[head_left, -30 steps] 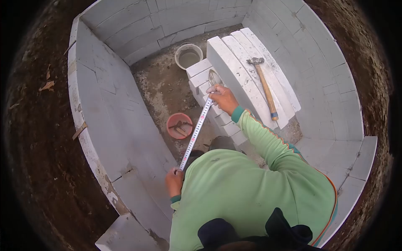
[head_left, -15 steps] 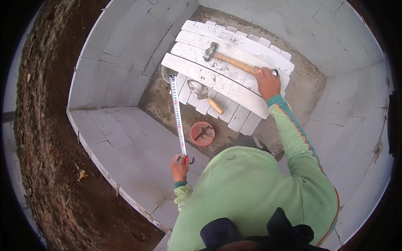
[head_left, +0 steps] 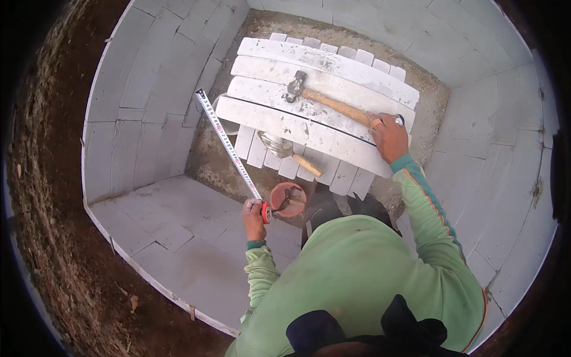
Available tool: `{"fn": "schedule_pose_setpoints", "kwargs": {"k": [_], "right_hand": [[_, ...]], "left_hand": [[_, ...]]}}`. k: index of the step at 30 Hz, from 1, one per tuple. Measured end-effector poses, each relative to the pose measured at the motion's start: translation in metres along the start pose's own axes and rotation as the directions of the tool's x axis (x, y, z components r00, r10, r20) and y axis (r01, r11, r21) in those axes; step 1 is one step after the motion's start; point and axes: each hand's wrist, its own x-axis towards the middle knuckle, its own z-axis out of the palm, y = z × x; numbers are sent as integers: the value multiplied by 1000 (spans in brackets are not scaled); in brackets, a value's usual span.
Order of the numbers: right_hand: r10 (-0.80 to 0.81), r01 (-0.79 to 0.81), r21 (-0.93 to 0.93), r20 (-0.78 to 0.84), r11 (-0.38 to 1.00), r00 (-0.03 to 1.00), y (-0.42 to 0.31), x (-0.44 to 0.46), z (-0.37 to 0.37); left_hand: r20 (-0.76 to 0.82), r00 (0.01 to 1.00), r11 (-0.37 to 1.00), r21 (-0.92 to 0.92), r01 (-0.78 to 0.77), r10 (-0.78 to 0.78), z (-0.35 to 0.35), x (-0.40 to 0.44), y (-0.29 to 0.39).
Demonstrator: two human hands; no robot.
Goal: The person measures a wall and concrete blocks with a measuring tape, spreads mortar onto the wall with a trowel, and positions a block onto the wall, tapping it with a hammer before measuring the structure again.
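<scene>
My left hand (head_left: 254, 221) is closed around a red tape measure (head_left: 266, 213), whose white blade (head_left: 229, 146) stretches up and to the left with its end free in the air. My right hand (head_left: 390, 137) is wrapped round the handle end of a hammer (head_left: 339, 107), which lies on a stack of white blocks (head_left: 315, 128). The hammer's dark head rests on the blocks to the left. Just below the stack's near edge lies a trowel (head_left: 289, 154) with a wooden handle, on shorter blocks.
A red bucket (head_left: 288, 199) with tools stands below the blocks, near my legs. Behind the tape blade, a pale bucket (head_left: 230, 127) is partly hidden by the blocks. Grey block walls (head_left: 160, 89) surround the pit, with brown soil outside on the left.
My right hand has let go of the tape's end and gone to the hammer handle. The blade now tilts further left. The view has turned and shifted.
</scene>
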Motion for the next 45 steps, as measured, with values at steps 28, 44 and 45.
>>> {"fn": "schedule_pose_setpoints", "kwargs": {"k": [28, 44, 45], "right_hand": [[817, -619, 778, 286, 107, 500, -22, -109, 47], [229, -231, -263, -39, 937, 973, 3, -23, -3], [186, -193, -234, -50, 953, 981, 11, -10, -3]], "left_hand": [[368, 890, 839, 363, -404, 270, 34, 285, 184], [361, 877, 718, 514, -470, 316, 40, 291, 183], [347, 892, 716, 541, -442, 289, 41, 286, 187]]}}
